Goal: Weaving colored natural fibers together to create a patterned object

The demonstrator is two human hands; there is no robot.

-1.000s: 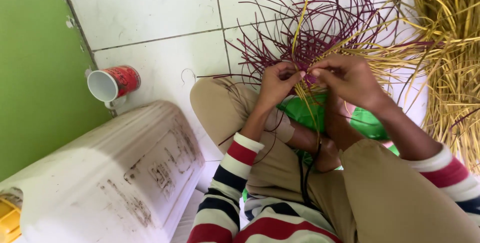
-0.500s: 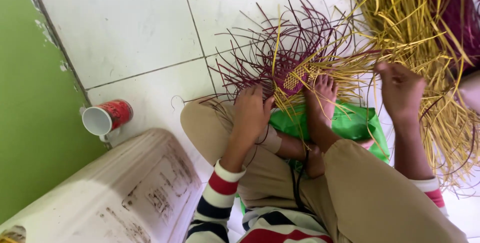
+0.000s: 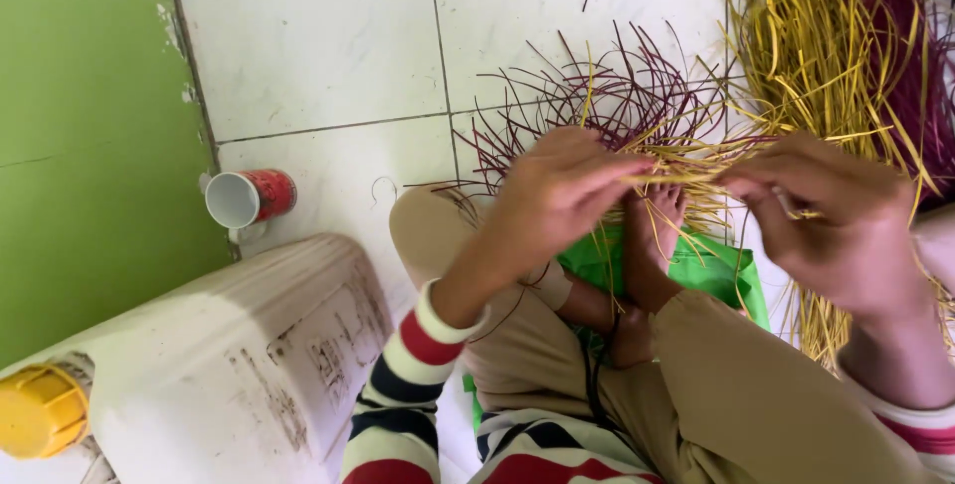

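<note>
Nearest the body: striped sleeves, tan trousers, legs crossed on the white tile floor (image 3: 318, 36). Bare foot (image 3: 655, 230) sits just under both hands, resting on a green bag (image 3: 721, 265).

Left hand (image 3: 557, 191): fingers extended and held together, tips pointing right, touching a yellow strand (image 3: 686, 154) that runs across to the other hand. Can't tell if it's a true pinch or just a guide.

Right hand (image 3: 831, 215): fingers curled, thumb and forefinger pinching the same strand's far end. Small gap between the two hands, strand spans it.

Woven piece (image 3: 622, 111): maroon and yellow strands fanning out, directly beyond the left hand's fingertips and partly hidden by it. Loose ends stick out in all directions, touching the floor.

Right of and beyond the right hand: big pile of loose yellow strips (image 3: 846, 46), mixed with maroon at the frame edge. It crowds the right hand from above and the side, tight there.

Left of the left hand: white plastic jerrycan (image 3: 219, 345) lying on its side with yellow cap (image 3: 40, 409), hard against the knee. Beyond it, red mug (image 3: 249, 197) tipped on its side, well apart from the hands, just beside the green wall (image 3: 90, 146).

Open room: bare tile beyond the left hand, between mug and woven piece, up to the frame top.
</note>
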